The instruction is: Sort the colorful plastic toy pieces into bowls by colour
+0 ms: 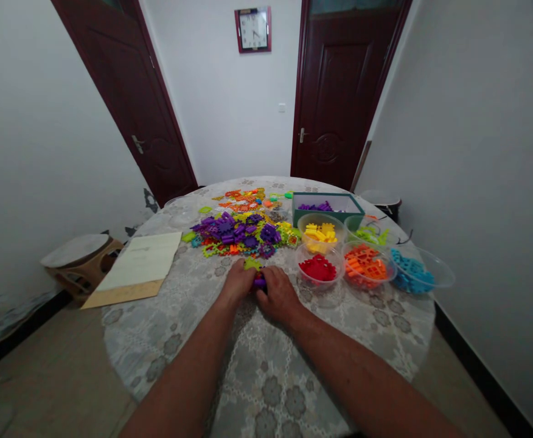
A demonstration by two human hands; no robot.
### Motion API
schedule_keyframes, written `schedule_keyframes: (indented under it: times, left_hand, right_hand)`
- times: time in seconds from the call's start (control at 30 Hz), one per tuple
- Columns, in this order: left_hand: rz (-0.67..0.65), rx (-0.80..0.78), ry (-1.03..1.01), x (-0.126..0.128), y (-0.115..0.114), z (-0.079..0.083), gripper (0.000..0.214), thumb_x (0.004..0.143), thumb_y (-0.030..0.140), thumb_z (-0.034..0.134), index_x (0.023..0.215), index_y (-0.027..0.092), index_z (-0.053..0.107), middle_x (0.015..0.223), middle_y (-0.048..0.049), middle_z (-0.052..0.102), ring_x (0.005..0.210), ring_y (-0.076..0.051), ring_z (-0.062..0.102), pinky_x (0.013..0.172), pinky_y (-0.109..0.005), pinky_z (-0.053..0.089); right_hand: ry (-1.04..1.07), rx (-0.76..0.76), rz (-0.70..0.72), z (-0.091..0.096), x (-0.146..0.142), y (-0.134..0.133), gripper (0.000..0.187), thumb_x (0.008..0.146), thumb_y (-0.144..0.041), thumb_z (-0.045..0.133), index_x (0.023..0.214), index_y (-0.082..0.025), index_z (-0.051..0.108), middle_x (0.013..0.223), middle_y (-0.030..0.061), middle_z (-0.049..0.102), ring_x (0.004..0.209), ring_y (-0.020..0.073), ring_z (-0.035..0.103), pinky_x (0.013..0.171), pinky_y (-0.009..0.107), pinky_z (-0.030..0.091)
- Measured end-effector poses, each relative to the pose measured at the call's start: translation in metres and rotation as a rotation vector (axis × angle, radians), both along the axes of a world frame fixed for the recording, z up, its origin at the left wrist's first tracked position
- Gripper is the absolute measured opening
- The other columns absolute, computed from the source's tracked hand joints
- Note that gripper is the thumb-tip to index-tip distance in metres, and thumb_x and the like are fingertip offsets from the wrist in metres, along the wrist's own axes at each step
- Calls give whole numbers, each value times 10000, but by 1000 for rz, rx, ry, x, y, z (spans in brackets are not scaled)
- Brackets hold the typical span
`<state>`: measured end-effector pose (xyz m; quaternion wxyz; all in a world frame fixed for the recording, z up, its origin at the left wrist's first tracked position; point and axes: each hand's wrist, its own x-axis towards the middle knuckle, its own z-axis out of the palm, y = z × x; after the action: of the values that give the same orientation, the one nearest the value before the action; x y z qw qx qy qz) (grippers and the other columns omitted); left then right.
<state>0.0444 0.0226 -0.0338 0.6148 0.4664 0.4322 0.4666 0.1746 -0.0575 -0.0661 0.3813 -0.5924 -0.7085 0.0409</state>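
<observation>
My left hand (238, 282) and my right hand (279, 293) meet at the middle of the table. Between them is a small cluster of plastic building pieces, with a yellow-green toothed piece (252, 264) on top and a purple piece (260, 283) below. Fingers of both hands are closed around this cluster, which hides most of it. Just beyond my hands lies a mixed pile of purple, green, orange and yellow building pieces (234, 230).
At the right stand clear bowls with yellow pieces (320, 234), red pieces (317, 267), orange pieces (365, 266), blue pieces (411, 271) and lime pieces (371, 235). Behind them sits a green box (353, 210) holding purple pieces. A paper sheet on a board (139, 258) lies left.
</observation>
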Motion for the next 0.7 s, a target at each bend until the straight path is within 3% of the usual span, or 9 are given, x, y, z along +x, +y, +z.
schedule_keyframes:
  times: [0.37, 0.53, 0.7]
  left_hand:
    - [92, -16, -86, 30, -14, -3, 180, 693, 238, 693, 772, 219, 533, 686, 38, 546, 618, -136, 531, 585, -253, 409]
    - [15, 18, -109, 32, -21, 4, 319, 769, 428, 786, 848, 204, 572, 747, 28, 601, 674, -142, 575, 660, -273, 490]
    - [-33, 121, 34, 23, -27, 3, 411, 733, 411, 896, 985, 196, 655, 844, 2, 687, 714, -143, 618, 687, -257, 517]
  right_hand:
    - [123, 26, -62, 0, 3, 3, 371, 932, -194, 538, 1297, -147, 580, 1258, 160, 634, 1208, 289, 557, 1112, 461, 462]
    - [176, 26, -109, -2, 2, 9, 273, 986, -217, 485, 1223, -153, 605, 1213, 161, 638, 1162, 286, 568, 1092, 478, 480]
    - [228, 45, -89, 1, 1, 8, 245, 972, -217, 481, 1158, -167, 633, 1184, 156, 655, 1164, 287, 582, 1102, 495, 482]
